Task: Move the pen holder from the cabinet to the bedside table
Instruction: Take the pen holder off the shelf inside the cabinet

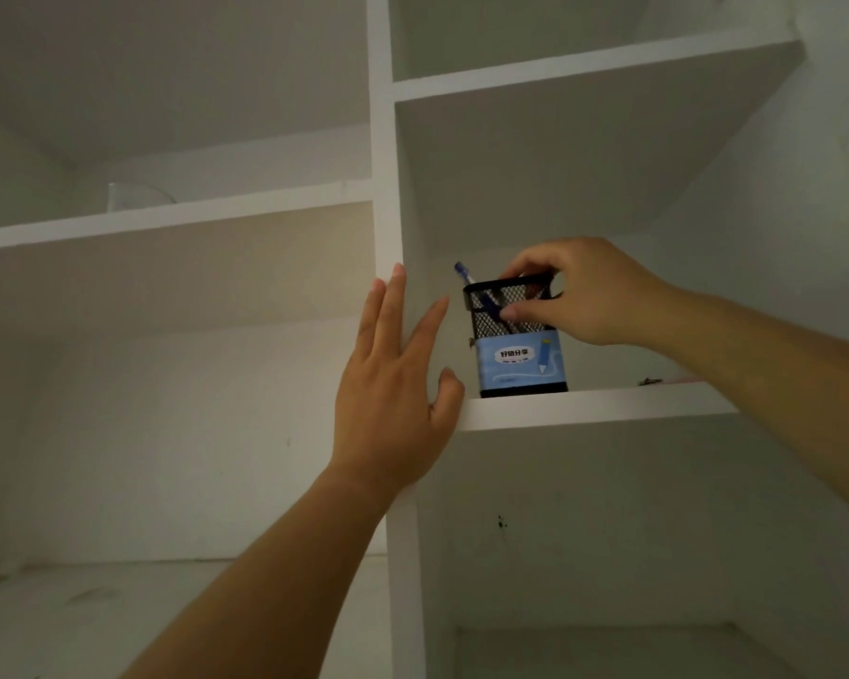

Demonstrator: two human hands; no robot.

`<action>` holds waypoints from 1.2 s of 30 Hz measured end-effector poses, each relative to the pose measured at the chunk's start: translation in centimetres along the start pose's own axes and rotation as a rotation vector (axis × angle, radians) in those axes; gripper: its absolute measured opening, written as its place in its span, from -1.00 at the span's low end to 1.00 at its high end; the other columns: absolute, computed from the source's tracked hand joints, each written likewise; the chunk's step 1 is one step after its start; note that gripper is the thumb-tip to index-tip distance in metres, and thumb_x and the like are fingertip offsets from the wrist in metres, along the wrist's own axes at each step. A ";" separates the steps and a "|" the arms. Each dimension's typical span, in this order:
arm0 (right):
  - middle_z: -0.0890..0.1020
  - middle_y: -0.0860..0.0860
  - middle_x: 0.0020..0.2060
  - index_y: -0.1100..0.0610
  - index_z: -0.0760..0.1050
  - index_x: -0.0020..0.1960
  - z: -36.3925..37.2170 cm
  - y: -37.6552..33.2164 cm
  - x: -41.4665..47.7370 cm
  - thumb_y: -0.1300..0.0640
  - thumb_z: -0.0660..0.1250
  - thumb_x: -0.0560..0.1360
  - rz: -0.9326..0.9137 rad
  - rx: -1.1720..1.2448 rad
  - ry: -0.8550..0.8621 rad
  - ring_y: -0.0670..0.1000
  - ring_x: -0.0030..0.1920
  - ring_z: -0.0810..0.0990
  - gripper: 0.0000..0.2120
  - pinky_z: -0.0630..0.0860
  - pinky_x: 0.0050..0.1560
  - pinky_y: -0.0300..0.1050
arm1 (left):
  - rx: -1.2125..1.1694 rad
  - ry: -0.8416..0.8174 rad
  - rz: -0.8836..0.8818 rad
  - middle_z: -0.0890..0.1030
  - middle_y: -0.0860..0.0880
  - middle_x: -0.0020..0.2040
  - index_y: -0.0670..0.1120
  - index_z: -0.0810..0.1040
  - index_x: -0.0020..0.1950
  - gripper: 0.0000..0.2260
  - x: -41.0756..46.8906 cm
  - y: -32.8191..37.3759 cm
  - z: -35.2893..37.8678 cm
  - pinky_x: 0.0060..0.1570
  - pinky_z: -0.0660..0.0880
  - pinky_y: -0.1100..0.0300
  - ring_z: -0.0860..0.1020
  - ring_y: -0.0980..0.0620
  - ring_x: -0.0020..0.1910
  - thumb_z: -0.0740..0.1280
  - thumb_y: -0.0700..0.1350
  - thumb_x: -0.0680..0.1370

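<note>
A black mesh pen holder (518,357) with a light blue label stands on a white cabinet shelf (604,406), close to its front edge. A blue pen (466,276) sticks out of its top left. My right hand (579,296) grips the holder's upper rim, fingers over the top and thumb against the mesh front. My left hand (395,379) lies flat with straight fingers against the vertical divider (388,188), just left of the holder, thumb near the shelf edge.
The white cabinet has several open compartments above, below and to the left. A clear glass container (136,198) stands on the upper left shelf. Something small and dark (650,382) lies on the holder's shelf to the right. The lower left shelf (118,605) looks dusty.
</note>
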State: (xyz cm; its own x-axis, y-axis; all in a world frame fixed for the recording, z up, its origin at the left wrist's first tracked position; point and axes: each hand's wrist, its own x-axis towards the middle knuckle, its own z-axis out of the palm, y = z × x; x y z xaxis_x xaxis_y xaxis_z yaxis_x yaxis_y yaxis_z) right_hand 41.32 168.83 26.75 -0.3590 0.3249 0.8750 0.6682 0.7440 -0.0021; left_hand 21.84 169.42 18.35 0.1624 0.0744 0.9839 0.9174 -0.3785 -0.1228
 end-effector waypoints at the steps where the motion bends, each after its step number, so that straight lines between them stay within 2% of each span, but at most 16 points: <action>1: 0.53 -0.11 -0.09 0.03 0.51 0.09 -0.2 0.1 -0.3 0.07 0.44 0.37 0.005 0.000 -0.002 -0.10 -0.04 0.49 -0.69 0.36 -0.18 -0.39 | -0.003 -0.002 0.000 -0.09 0.01 0.53 0.08 0.14 0.45 -0.44 0.0 0.0 0.0 0.33 0.18 0.03 -0.19 0.07 0.47 0.00 0.13 0.45; 6: 0.58 -0.06 -0.01 0.03 0.51 0.11 -0.1 -0.1 -0.9 0.07 0.44 0.36 -0.017 -0.019 0.024 -0.08 0.00 0.50 -0.67 0.35 -0.12 -0.39 | -0.001 -0.001 0.006 -0.11 0.03 0.53 0.14 0.16 0.44 -0.48 -0.1 0.0 0.1 0.30 0.25 0.02 -0.21 0.08 0.47 0.02 0.12 0.46; 10: 0.57 -0.02 0.02 0.06 0.50 0.14 0.2 -0.5 -1.1 0.11 0.45 0.37 -0.035 -0.037 0.060 -0.07 0.00 0.50 -0.64 0.34 -0.12 -0.41 | 0.005 0.006 0.001 -0.09 0.02 0.53 0.14 0.19 0.43 -0.49 -0.2 -0.1 0.2 0.27 0.21 0.07 -0.20 0.08 0.47 0.02 0.10 0.46; 14: 0.58 -0.01 0.00 0.07 0.52 0.11 0.0 -0.8 -1.5 0.12 0.45 0.36 -0.039 -0.022 0.069 -0.06 -0.01 0.51 -0.66 0.48 -0.04 -0.18 | -0.011 0.011 -0.005 -0.07 0.02 0.53 0.13 0.20 0.42 -0.49 -0.3 0.0 0.1 0.27 0.25 0.03 -0.18 0.06 0.48 0.02 0.10 0.46; 18: 0.56 -0.01 -0.04 0.08 0.53 0.04 -0.6 -1.0 -1.4 0.13 0.46 0.35 -0.052 -0.006 0.102 -0.03 -0.01 0.51 -0.72 0.52 0.02 -0.04 | -0.023 0.026 -0.002 -0.05 0.01 0.53 0.12 0.19 0.43 -0.49 -0.3 0.0 0.2 0.28 0.21 0.03 -0.17 0.07 0.47 0.03 0.10 0.46; 25: 0.55 0.02 -0.05 0.09 0.52 0.05 -0.8 -1.0 -1.9 0.14 0.43 0.38 -0.078 0.019 0.179 -0.04 -0.04 0.50 -0.74 0.48 -0.02 -0.13 | -0.004 0.015 -0.011 -0.01 -0.03 0.52 0.04 0.17 0.44 -0.47 -0.3 0.1 -0.2 0.30 0.10 0.08 -0.13 0.05 0.47 0.05 0.10 0.47; 29: 0.55 0.03 -0.03 0.08 0.52 0.07 -1.1 -1.1 -2.0 0.13 0.41 0.40 -0.083 0.019 0.181 -0.04 -0.04 0.49 -0.75 0.46 -0.04 -0.16 | -0.039 -0.047 -0.036 -0.08 0.04 0.52 0.05 0.03 0.48 -0.42 -0.1 0.7 -1.2 0.33 -0.03 0.15 -0.19 0.13 0.46 -0.02 0.15 0.46; 32: 0.55 0.04 -0.03 0.07 0.52 0.06 -1.6 -2.0 -2.3 0.13 0.41 0.40 -0.087 0.029 0.189 -0.03 -0.03 0.49 -0.75 0.47 -0.03 -0.12 | -0.157 -0.073 -0.088 0.05 0.04 0.51 0.06 0.00 0.48 -0.43 -0.3 1.5 -2.9 0.33 -0.02 0.21 -0.05 0.12 0.46 0.02 0.12 0.48; 36: 0.55 0.01 -0.05 0.07 0.52 0.07 -2.3 -3.8 -3.1 0.12 0.42 0.39 -0.093 0.036 0.189 -0.05 -0.04 0.50 -0.73 0.48 -0.04 -0.14 | -0.176 -0.090 -0.049 0.16 0.06 0.48 0.09 0.03 0.47 -0.45 -0.9 1.5 -5.4 0.31 0.07 0.22 0.10 0.13 0.43 0.01 0.14 0.49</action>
State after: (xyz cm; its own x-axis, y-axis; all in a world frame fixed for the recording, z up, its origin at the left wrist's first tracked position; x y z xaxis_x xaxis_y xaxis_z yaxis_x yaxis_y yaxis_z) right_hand 41.41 163.59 25.17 -0.2870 0.1410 0.9475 0.6129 0.7872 0.0685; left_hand 21.08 163.78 18.01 0.1582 0.1758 0.9716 0.8484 -0.5276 -0.0426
